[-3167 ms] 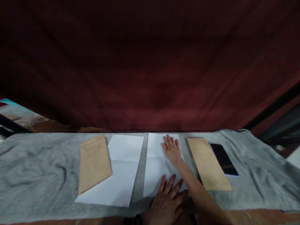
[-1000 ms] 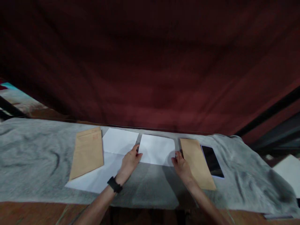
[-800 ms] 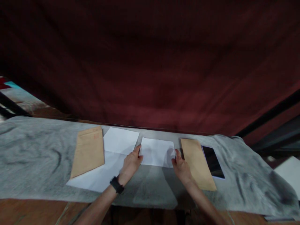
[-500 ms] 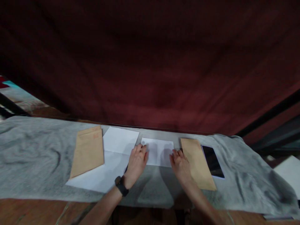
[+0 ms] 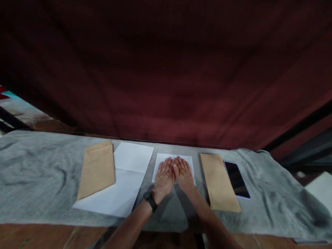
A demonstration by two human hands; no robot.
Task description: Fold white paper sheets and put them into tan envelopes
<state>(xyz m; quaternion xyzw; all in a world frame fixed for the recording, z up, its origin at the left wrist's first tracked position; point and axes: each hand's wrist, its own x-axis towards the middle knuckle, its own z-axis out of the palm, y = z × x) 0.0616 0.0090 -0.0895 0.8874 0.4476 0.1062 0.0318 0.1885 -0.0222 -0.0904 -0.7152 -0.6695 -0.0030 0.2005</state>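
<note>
Two flat, open hands, left (image 5: 164, 178) and right (image 5: 184, 174), cover the paper (image 5: 159, 159) at lower centre, apparently to keep it flat.

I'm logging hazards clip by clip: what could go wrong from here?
The left hand and right hand lie flat on the small white sheet, so uneven pressure might skew it on the cloth. The left envelope overlaps the creased sheet; moving either could drag the other. The phone sits right beside the right envelope and might get nudged.
</note>
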